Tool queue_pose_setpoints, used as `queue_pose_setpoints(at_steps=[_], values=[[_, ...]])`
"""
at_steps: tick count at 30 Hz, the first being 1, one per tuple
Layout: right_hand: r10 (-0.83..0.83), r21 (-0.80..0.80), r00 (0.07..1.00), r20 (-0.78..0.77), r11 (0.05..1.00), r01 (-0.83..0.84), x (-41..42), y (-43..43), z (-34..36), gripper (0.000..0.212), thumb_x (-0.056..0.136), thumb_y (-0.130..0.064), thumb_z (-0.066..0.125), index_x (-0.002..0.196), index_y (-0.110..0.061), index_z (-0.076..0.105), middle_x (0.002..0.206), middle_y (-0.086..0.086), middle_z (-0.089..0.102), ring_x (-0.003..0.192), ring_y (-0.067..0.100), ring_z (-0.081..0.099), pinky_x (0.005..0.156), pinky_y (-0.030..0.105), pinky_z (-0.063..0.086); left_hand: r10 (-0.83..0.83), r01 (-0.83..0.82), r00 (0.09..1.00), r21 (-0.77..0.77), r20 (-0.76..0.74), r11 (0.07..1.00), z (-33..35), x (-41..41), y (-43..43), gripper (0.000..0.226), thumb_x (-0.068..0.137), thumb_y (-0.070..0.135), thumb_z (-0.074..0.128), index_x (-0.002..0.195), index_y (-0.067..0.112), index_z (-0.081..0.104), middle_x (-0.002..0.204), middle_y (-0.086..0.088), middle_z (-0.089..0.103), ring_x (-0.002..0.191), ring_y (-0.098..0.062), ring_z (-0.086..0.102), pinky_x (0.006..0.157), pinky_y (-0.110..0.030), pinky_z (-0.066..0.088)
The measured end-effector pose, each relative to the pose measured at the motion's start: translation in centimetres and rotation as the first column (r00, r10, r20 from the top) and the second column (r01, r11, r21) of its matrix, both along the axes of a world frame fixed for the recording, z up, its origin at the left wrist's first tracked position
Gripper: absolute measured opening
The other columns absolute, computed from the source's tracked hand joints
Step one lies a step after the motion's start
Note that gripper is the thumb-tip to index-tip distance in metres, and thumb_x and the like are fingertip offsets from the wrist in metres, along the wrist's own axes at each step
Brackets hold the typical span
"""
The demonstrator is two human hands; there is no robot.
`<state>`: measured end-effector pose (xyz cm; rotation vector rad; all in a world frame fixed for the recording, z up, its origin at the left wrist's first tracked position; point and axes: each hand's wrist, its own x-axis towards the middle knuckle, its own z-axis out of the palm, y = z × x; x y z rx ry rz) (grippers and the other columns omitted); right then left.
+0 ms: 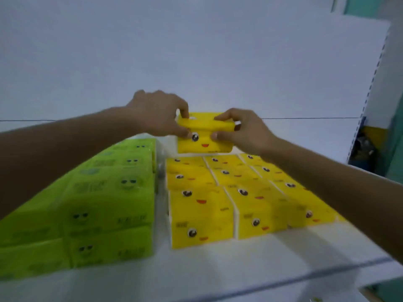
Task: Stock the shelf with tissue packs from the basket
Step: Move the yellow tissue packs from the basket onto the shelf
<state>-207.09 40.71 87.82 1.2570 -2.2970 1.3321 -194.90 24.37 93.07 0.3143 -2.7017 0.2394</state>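
Left hand (pixel 159 114), right hand (pixel 242 132): pinch grips on yellow tissue pack (pixel 204 138), long axis left-right, face toward camera.

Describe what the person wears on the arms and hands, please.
The left hand and right hand are bare: no gloves, and no watch, bracelet or ring shows. The left forearm and right forearm carry no sleeve up to the picture's edge. Blur could hide a thin ring.
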Motion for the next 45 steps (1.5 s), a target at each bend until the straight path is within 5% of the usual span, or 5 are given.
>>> queue_pose_setpoints(at_steps=[12,18,26,38,45], values=[[0.077,0.247,0.997,0.016,0.966,-0.079,-5.2,-7.4,-5.8,0.044,0.084,-0.031,0.069,0.124,-0.020,0.055,0.136,0.003,0.050,0.120,0.021,0.047,0.086,0.027,0.040,0.212,-0.179,0.928,-0.132,0.306,0.975,-5.4,-5.3,-4.4,0.048,0.085,0.053,0.057,0.124,0.028,0.047,0.107,0.000,0.055,0.091,-0.016,0.044,0.075,-0.027,0.034],[0.137,0.357,0.990,-0.046,0.927,-0.112,-6.5,-7.8,-5.8,0.048,0.084,-0.039,0.067,0.126,-0.024,0.048,0.131,0.006,0.049,0.106,0.018,0.048,0.081,0.026,0.039,0.303,-0.279,0.901,-0.119,0.310,0.953,-6.2,-5.7,-3.8,0.049,0.088,0.052,0.054,0.128,0.028,0.043,0.116,-0.003,0.055,0.104,-0.021,0.053,0.075,-0.029,0.036],[0.243,0.411,0.916,-0.319,0.906,-0.097,-4.4,-5.8,-2.3,0.085,0.077,-0.056,0.067,0.145,-0.023,0.029,0.150,0.001,0.031,0.135,0.020,0.031,0.105,0.036,0.033,0.362,-0.337,0.907,-0.144,0.217,0.931,-4.3,-2.4,-1.6,0.067,0.085,0.055,0.055,0.142,0.027,0.032,0.145,0.003,0.037,0.129,-0.021,0.041,0.090,-0.038,0.042],[0.644,0.561,0.591,-0.486,0.748,-0.354,19.2,-12.3,9.0,0.092,0.077,-0.057,0.065,0.148,-0.014,0.025,0.154,0.002,0.030,0.141,0.021,0.029,0.112,0.034,0.028,0.795,-0.768,0.605,-0.229,0.049,0.599,-0.2,26.9,-2.1,0.069,0.085,0.057,0.053,0.139,0.017,0.035,0.144,0.000,0.040,0.131,-0.025,0.039,0.094,-0.042,0.044],[0.837,0.642,0.318,-0.445,0.545,-0.539,44.1,-15.1,2.0,0.085,0.078,-0.057,0.065,0.140,-0.005,0.038,0.144,0.014,0.044,0.131,0.031,0.042,0.106,0.039,0.036,0.898,-0.907,0.370,-0.115,0.237,0.404,-8.4,51.6,2.3,0.074,0.086,0.056,0.053,0.144,0.018,0.027,0.147,-0.001,0.037,0.133,-0.026,0.037,0.100,-0.044,0.042]])
